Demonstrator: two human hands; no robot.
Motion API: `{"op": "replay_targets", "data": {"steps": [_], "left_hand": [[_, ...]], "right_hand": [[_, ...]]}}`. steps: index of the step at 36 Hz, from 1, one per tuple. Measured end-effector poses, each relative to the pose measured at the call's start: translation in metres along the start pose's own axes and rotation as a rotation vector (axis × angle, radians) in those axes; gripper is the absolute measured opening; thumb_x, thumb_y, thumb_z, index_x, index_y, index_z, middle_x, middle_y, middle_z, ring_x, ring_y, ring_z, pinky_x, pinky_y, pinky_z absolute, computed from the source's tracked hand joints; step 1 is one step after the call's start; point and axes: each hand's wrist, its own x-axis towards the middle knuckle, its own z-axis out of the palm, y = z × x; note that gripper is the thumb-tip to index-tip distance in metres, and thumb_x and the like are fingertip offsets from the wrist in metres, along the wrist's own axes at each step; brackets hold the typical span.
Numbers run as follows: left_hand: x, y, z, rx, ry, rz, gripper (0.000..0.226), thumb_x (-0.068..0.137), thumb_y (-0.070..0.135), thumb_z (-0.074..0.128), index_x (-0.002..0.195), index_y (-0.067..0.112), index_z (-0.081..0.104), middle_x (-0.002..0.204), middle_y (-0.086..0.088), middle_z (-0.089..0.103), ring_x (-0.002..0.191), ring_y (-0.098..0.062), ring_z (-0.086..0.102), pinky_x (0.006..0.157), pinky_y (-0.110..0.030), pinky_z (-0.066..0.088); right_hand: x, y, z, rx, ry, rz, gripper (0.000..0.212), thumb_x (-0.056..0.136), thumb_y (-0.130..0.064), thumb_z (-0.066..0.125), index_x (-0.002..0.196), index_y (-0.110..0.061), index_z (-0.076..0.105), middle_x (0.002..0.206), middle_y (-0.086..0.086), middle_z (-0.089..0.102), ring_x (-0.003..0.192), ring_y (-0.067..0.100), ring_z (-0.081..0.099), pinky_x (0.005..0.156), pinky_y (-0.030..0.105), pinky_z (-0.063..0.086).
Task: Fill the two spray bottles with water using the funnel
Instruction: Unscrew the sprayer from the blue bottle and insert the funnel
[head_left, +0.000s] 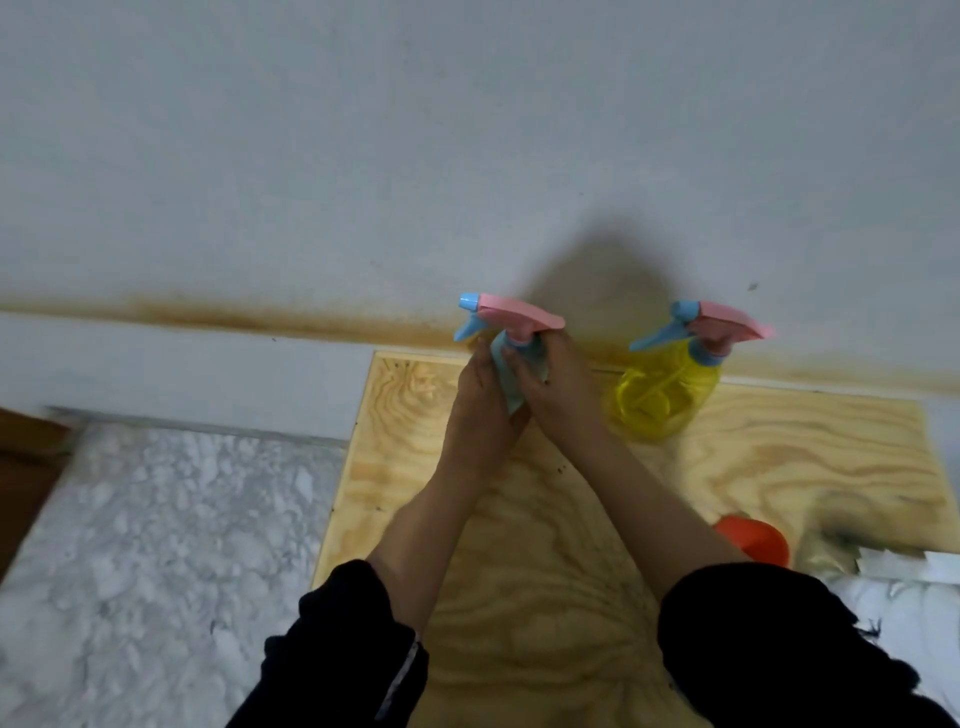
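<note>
A pale blue spray bottle with a pink and blue trigger head stands on the wooden board, near the wall. My left hand wraps its body from the left. On the right side my right hand grips it just under the trigger head. Both hands hide most of the bottle. A yellow spray bottle with the same kind of head stands upright to the right, untouched. An orange funnel lies on the board near my right forearm, partly hidden by it.
The board sits against a white wall with a brown stain along its base. A marble-patterned surface lies to the left. White paper scraps and a dark smudge lie at the right edge.
</note>
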Motion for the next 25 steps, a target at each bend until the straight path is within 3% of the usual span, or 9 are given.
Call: {"op": "replay_targets", "data": {"steps": [4,8,12,14,19,25], "left_hand": [[-0.004,0.007,0.001,-0.062,-0.013,-0.013,0.081,0.077,0.046,0.051,0.14,0.0,0.028,0.13,-0.017,0.046,0.113,-0.027,0.051,0.087,-0.027,0.044],[-0.008,0.012,0.0,-0.119,-0.006,-0.025,0.076,0.079,0.027,0.068,0.141,0.004,0.028,0.131,-0.014,0.046,0.117,-0.025,0.05,0.091,-0.033,0.047],[-0.02,0.015,0.001,-0.151,-0.022,-0.026,0.08,0.075,0.041,0.063,0.138,0.005,0.03,0.128,-0.01,0.047,0.115,-0.023,0.051,0.09,-0.04,0.049],[-0.029,0.019,0.002,-0.199,-0.016,-0.03,0.073,0.073,0.044,0.062,0.13,0.006,0.037,0.12,-0.007,0.05,0.109,-0.021,0.054,0.085,-0.042,0.051],[-0.073,0.043,-0.006,-0.326,0.009,-0.01,0.059,0.066,0.039,0.069,0.115,0.015,0.045,0.106,0.002,0.053,0.093,-0.006,0.056,0.07,-0.016,0.047],[-0.136,0.058,-0.005,-0.334,-0.046,-0.088,0.072,0.055,0.055,0.07,0.114,0.021,0.049,0.1,0.004,0.063,0.088,-0.011,0.062,0.068,-0.032,0.052]], "right_hand": [[0.0,0.0,0.002,-0.015,0.014,-0.018,0.028,0.09,-0.018,0.058,0.115,-0.005,0.055,0.112,0.014,0.06,0.102,0.023,0.056,0.082,0.023,0.04],[-0.007,-0.005,-0.002,0.029,0.065,-0.022,0.025,0.088,-0.017,0.06,0.11,-0.007,0.058,0.106,0.011,0.062,0.098,0.022,0.057,0.076,0.021,0.041],[-0.022,-0.014,-0.009,0.075,0.139,0.011,0.025,0.081,-0.026,0.065,0.103,-0.014,0.059,0.097,0.002,0.062,0.09,0.016,0.059,0.071,0.028,0.046],[-0.032,-0.018,-0.013,0.085,0.177,0.042,0.026,0.079,-0.027,0.07,0.1,-0.017,0.058,0.092,-0.004,0.058,0.085,0.01,0.056,0.068,0.024,0.044],[-0.071,-0.025,-0.027,0.124,0.267,0.035,0.027,0.076,-0.026,0.075,0.096,-0.016,0.061,0.088,-0.006,0.06,0.083,0.008,0.056,0.07,0.024,0.046],[-0.127,-0.027,-0.051,0.162,0.276,0.043,0.026,0.071,-0.025,0.079,0.091,-0.019,0.063,0.083,-0.006,0.063,0.081,0.006,0.059,0.071,0.026,0.048]]}}
